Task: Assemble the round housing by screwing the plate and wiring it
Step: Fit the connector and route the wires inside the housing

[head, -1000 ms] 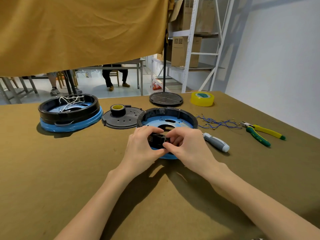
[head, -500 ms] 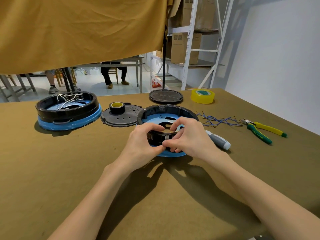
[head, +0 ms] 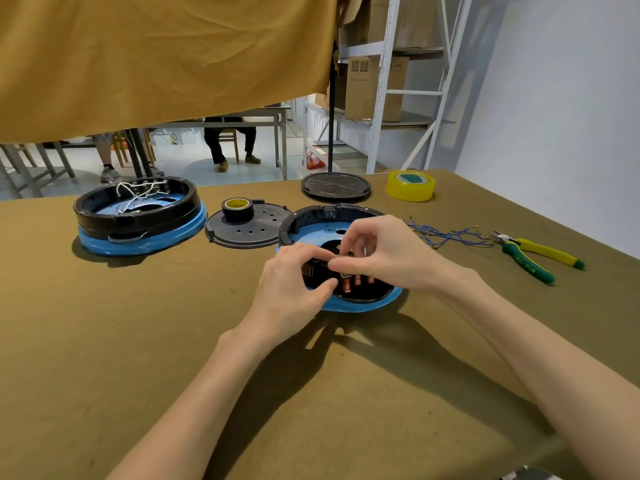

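On the brown table (head: pixel 104 341), far left, a second round housing (head: pixel 138 216) with white wires inside is sitting on its blue base, untouched. Just right of it a black perforated plate (head: pixel 247 228) is lying flat, carrying a small tape roll (head: pixel 237 206). Centre: the open round housing (head: pixel 332 216), black ring on blue base, is sitting under both hands. Left hand (head: pixel 294 282) is curling thumb and fingers round a small black block (head: pixel 309 271) at the housing's near rim. Right hand (head: pixel 384 254) is reaching in from the right, fingers bent, thumb and forefinger pinching something small beside that block; can't tell what. Red tabs (head: pixel 346 284) are showing just below the fingertips. Further right, blue wires (head: pixel 450 233) are lying loose, then green-yellow pliers (head: pixel 533 259). Yellow tape roll (head: pixel 410 185) is sitting at the far edge.
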Demonstrator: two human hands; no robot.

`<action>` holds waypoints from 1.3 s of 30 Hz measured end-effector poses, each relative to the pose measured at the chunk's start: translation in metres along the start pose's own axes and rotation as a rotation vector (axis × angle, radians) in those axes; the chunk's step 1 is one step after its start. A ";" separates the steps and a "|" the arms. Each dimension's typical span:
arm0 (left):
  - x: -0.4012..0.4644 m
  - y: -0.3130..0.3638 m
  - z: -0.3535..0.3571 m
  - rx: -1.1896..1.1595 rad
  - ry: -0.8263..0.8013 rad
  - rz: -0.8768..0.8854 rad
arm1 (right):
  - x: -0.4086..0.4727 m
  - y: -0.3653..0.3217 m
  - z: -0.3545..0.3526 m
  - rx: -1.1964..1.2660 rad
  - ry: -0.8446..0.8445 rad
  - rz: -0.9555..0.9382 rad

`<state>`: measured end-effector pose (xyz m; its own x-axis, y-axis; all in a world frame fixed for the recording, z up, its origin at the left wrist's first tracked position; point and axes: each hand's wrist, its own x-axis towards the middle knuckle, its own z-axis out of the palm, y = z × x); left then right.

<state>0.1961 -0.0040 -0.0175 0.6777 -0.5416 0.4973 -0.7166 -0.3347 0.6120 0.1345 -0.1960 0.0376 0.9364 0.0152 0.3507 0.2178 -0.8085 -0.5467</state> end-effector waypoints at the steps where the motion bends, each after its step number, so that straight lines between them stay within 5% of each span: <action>1: 0.000 0.001 0.000 0.009 0.007 0.001 | -0.003 0.003 -0.002 -0.007 0.015 -0.022; 10: -0.002 0.001 0.000 0.040 -0.046 0.011 | -0.012 0.019 -0.006 -0.051 -0.081 -0.080; 39: 0.003 -0.003 -0.010 0.026 0.036 0.011 | -0.007 0.023 0.014 0.012 -0.014 -0.014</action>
<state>0.2022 0.0030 -0.0114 0.6753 -0.5170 0.5261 -0.7274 -0.3489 0.5908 0.1365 -0.2062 0.0119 0.9371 0.0346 0.3474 0.2338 -0.8012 -0.5508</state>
